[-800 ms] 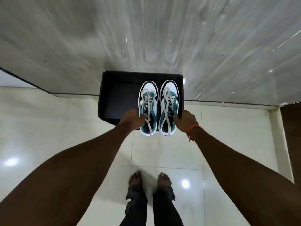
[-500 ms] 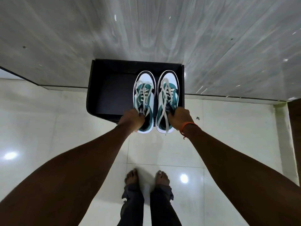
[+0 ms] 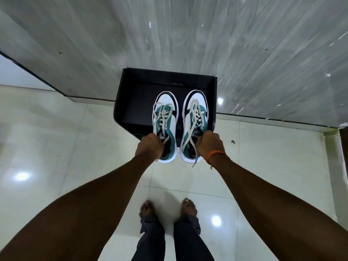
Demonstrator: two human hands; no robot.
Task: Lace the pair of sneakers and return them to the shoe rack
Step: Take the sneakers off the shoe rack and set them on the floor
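Two teal, white and black sneakers with pale laces are held side by side over the right half of a black shoe rack [image 3: 131, 102]. My left hand [image 3: 149, 146] grips the heel collar of the left sneaker [image 3: 165, 117]. My right hand [image 3: 210, 145], with an orange band at the wrist, grips the heel collar of the right sneaker [image 3: 195, 113]. Both toes point toward the wall. The heels overhang the rack's front edge. A loose lace end hangs below the right sneaker's heel. Whether the soles touch the rack's top I cannot tell.
The rack stands against a grey streaked wall [image 3: 188, 34]. Glossy cream floor tiles [image 3: 56, 147] spread around it. My bare feet [image 3: 169, 208] stand on the tiles just in front of the rack. A dark door edge [image 3: 344, 147] shows at far right.
Both hands have carried the sneakers farther over the rack top, and the pair has spread slightly apart. The camera view shifted, so the rack now sits a little lower in the frame.
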